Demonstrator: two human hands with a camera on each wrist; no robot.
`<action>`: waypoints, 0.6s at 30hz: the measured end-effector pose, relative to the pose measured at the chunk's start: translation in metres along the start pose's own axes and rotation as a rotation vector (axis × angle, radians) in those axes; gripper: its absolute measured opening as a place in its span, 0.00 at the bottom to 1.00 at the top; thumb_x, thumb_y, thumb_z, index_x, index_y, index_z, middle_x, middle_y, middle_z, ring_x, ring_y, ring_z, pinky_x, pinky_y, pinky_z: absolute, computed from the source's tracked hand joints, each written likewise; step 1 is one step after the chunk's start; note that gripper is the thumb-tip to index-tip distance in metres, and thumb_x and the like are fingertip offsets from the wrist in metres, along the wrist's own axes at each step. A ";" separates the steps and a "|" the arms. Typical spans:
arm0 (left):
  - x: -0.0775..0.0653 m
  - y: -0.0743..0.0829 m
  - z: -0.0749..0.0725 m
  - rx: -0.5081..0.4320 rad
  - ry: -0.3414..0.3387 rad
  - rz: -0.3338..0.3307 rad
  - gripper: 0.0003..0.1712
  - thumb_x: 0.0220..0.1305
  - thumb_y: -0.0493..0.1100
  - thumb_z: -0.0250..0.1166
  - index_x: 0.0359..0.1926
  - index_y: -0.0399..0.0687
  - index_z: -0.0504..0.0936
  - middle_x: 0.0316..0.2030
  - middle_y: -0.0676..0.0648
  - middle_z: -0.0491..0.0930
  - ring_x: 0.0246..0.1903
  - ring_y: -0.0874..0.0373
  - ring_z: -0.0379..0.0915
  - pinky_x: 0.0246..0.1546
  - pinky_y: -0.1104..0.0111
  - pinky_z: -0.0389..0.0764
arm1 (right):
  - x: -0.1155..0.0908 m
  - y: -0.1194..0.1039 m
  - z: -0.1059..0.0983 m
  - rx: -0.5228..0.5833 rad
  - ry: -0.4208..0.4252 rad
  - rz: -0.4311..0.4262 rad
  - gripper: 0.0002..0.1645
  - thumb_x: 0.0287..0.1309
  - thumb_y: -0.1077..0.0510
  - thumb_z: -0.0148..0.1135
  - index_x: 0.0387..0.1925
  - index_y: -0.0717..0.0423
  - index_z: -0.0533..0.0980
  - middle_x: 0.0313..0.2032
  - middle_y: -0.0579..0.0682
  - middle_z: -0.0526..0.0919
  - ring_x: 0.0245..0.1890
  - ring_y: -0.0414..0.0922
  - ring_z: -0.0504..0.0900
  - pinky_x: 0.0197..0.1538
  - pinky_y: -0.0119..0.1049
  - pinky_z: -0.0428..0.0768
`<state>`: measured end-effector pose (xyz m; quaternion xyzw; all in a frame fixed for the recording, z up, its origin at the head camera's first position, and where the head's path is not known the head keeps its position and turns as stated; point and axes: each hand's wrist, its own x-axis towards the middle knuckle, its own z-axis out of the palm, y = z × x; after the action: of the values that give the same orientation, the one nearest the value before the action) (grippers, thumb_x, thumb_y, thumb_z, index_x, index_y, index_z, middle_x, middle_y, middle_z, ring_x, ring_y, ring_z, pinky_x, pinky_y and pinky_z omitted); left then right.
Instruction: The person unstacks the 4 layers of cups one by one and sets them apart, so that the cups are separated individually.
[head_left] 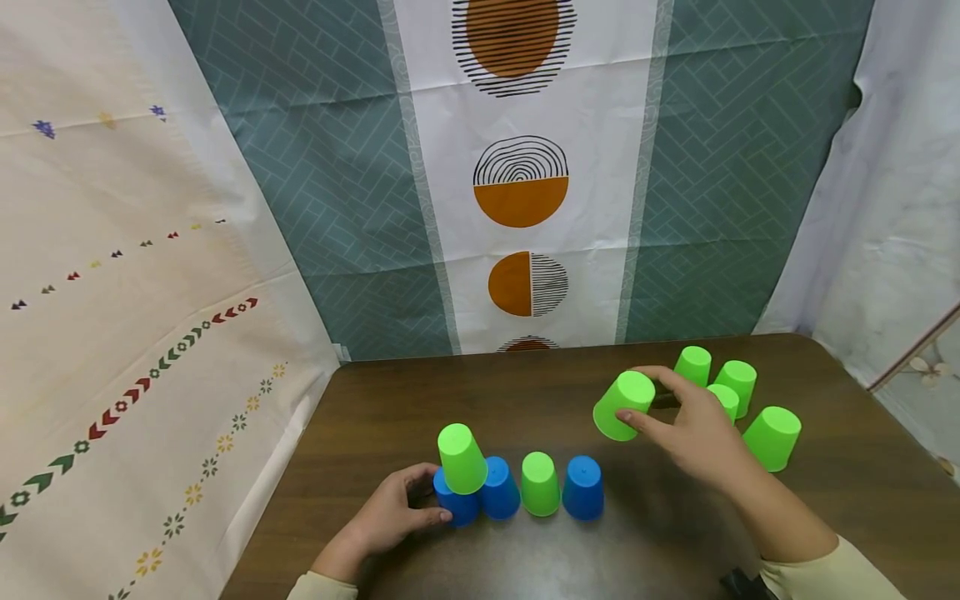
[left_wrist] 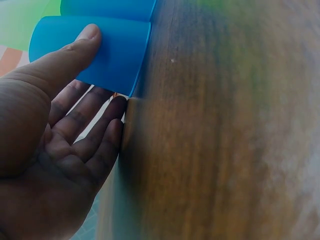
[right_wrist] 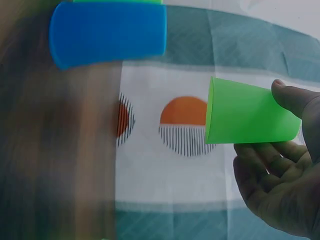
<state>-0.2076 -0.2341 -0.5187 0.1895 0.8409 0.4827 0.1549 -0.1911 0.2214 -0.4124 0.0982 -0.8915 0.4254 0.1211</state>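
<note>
The right hand pinched one green cup near its narrow end above the table, leaving its downturned rim free, while the left hand loosely clasped the leftmost blue cup (probably for steadiness) beneath a perched green cup.

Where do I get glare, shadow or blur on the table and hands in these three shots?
Head view: a soft glare on the near part of the table; left wrist view: the wood is smeared and soft toward the right, and the palm of the left hand sits in shadow; right wrist view: the tabletop blurs at left, while the held green cup has clear edges.
</note>
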 end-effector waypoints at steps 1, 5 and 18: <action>0.000 0.000 0.000 0.000 0.000 0.000 0.30 0.62 0.50 0.78 0.62 0.49 0.80 0.59 0.50 0.83 0.65 0.46 0.76 0.67 0.44 0.73 | -0.001 0.004 -0.003 -0.002 0.004 0.004 0.36 0.60 0.39 0.76 0.66 0.44 0.75 0.44 0.45 0.87 0.46 0.49 0.86 0.43 0.44 0.84; 0.000 0.000 0.000 0.001 0.002 -0.005 0.30 0.62 0.50 0.79 0.62 0.50 0.80 0.59 0.51 0.83 0.64 0.46 0.76 0.67 0.43 0.73 | -0.008 0.019 -0.013 -0.028 0.030 0.024 0.37 0.60 0.42 0.78 0.66 0.46 0.76 0.40 0.46 0.86 0.41 0.48 0.86 0.37 0.36 0.84; -0.001 0.003 0.000 0.009 0.005 -0.007 0.31 0.62 0.51 0.79 0.63 0.49 0.79 0.59 0.51 0.83 0.64 0.46 0.76 0.66 0.44 0.73 | -0.033 0.064 -0.029 -0.105 0.057 0.082 0.37 0.59 0.44 0.79 0.64 0.53 0.75 0.44 0.52 0.87 0.36 0.43 0.87 0.35 0.34 0.82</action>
<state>-0.2067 -0.2332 -0.5161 0.1862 0.8439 0.4790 0.1539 -0.1734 0.2865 -0.4519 0.0429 -0.9120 0.3852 0.1342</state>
